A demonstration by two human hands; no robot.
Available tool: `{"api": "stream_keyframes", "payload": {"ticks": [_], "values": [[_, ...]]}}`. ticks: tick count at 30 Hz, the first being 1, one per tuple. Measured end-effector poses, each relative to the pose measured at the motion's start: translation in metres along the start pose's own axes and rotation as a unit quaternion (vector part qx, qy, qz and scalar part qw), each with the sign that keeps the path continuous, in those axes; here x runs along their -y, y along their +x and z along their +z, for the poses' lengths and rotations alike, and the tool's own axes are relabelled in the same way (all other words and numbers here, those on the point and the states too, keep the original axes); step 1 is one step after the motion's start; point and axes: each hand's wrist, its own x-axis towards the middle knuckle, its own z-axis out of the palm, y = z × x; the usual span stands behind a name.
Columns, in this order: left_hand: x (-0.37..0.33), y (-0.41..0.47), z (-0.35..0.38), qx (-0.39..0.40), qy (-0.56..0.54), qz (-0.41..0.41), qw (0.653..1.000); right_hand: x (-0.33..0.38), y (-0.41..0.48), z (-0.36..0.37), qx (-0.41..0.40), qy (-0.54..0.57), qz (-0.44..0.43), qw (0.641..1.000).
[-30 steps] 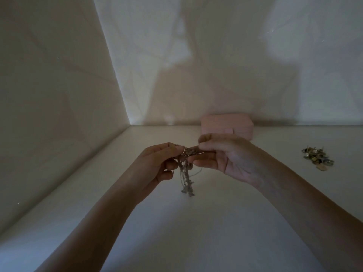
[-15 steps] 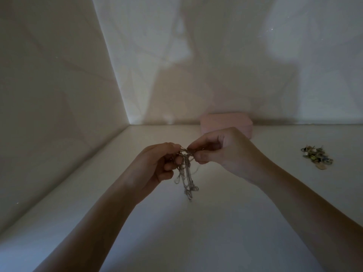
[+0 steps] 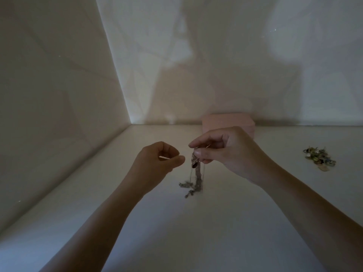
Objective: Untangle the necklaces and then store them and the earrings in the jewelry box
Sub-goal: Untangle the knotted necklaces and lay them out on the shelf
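Observation:
A tangled bunch of silvery necklaces (image 3: 196, 173) hangs from my right hand (image 3: 231, 152), which pinches its top between thumb and fingers. The lower ends of the chains touch the white table (image 3: 196, 232). My left hand (image 3: 159, 161) is a short way left of the bunch, apart from it, with fingers curled and thumb against the forefinger; I see no chain in it. The pink jewelry box (image 3: 225, 120) stands closed at the back wall, partly hidden behind my right hand. A small heap of earrings (image 3: 318, 158) lies on the table at the far right.
The table sits in a corner, with a pale wall (image 3: 49, 114) along its left side and another (image 3: 235, 55) behind the box. The light is dim.
My left hand has let go of the necklaces and drawn away to the left. The right hand now holds the bunch alone, and the chains hang longer, down to the table.

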Motion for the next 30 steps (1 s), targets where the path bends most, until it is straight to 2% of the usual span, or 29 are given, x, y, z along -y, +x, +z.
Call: {"api": "stream_keyframes", "payload": {"ticks": [5,15,19,24,30], "values": [[-0.007,-0.006,0.001,0.111,-0.141,0.044,0.983,0.0,0.001,0.002,0.018,0.024,0.001,1.0],[-0.004,-0.002,-0.004,0.133,-0.243,0.026,0.961,0.004,-0.001,-0.002,0.021,-0.024,-0.052,0.998],[-0.002,-0.003,-0.004,0.188,-0.316,0.01,0.93,0.006,-0.003,-0.001,0.003,-0.046,-0.071,0.996],[-0.001,0.0,0.001,0.219,-0.399,-0.035,0.89,0.005,-0.005,0.003,-0.025,-0.075,-0.113,0.99],[-0.004,-0.002,0.004,0.243,-0.434,-0.038,0.867,0.004,-0.008,0.01,-0.047,-0.122,-0.174,0.976]]}}
